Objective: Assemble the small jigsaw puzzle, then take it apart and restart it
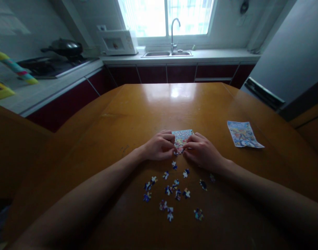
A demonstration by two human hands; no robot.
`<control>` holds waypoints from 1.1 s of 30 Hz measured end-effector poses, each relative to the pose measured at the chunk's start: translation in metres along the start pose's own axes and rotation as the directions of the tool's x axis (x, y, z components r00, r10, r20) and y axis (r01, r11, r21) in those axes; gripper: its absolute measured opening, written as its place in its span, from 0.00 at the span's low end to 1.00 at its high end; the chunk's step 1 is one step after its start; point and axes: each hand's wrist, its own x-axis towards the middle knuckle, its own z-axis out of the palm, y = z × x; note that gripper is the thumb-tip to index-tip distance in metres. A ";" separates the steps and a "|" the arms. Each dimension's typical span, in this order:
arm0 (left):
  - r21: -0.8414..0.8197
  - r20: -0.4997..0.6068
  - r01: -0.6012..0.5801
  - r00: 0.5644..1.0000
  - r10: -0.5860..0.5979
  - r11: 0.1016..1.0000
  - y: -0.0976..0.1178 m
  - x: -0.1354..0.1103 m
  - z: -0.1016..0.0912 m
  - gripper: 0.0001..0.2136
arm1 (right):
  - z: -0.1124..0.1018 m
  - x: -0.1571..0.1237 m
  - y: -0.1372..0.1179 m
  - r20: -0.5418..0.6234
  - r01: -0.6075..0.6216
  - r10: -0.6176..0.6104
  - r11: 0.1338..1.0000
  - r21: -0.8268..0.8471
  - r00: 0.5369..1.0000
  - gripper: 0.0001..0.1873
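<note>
Head view: biggest item is the wooden table [117, 114], which carries the whole job. Beyond it on the counter, white microwave [117, 42], no brand we can read. Creased printed sheet [244, 134] lies on our right, well apart from the hands; its art looks like our reference, so we'd glance at it when a match is unclear. Left hand [160, 146] and right hand [202, 149] flank the work, fingers curled in at its near end. Grip: fingers and thumb on each side sit close together, but we can't tell whether either hand has a piece pinched between them. Partly assembled puzzle [181, 137] is flat on the tabletop, between the hands, its near part half hidden by fingers. Step in hand reads as seating or aligning pieces along that near edge. To do it well, we'd brace the block with the left, line up tab and socket, then press straight down, no sideways shove; risk is popping joined rows apart. Loose pieces [175, 184] are scattered on our side of the block, nearest one [174, 165] just below the fingertips. We'd spread the overlapping ones and sort by colour. Smallest stuff: print on sheet and puzzle, too fine for us to read any wording.
</note>
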 end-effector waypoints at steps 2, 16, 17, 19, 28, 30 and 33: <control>-0.005 -0.009 -0.004 1.000 0.004 1.000 0.000 0.000 -0.001 0.10 | -0.001 -0.002 0.003 -0.045 0.004 -0.003 1.000 0.021 0.999 0.08; 0.042 0.066 -0.014 0.998 0.011 0.999 -0.004 -0.002 0.004 0.09 | 0.003 -0.006 0.007 -0.085 0.003 0.003 0.997 0.077 0.996 0.12; 0.046 0.076 -0.010 0.997 0.007 0.999 -0.004 -0.002 0.004 0.09 | 0.003 -0.006 0.006 -0.078 0.008 -0.002 0.997 0.074 0.997 0.12; 0.052 0.092 -0.003 0.996 -0.002 0.999 -0.004 -0.002 0.004 0.10 | 0.003 -0.006 0.005 -0.061 0.013 -0.009 0.998 0.065 0.998 0.13; 0.051 0.074 -0.009 0.997 0.006 0.999 -0.002 -0.001 0.004 0.09 | 0.002 -0.005 0.004 -0.002 0.033 -0.033 0.998 0.055 0.999 0.14; 0.027 0.063 -0.013 0.998 0.011 1.000 -0.002 0.000 0.004 0.08 | 0.003 -0.005 0.004 -0.002 0.035 -0.035 0.997 0.064 0.999 0.14; -0.026 0.034 -0.006 0.999 0.007 1.000 -0.003 0.000 0.005 0.09 | 0.006 -0.005 0.005 -0.031 0.038 -0.036 0.995 0.097 0.999 0.13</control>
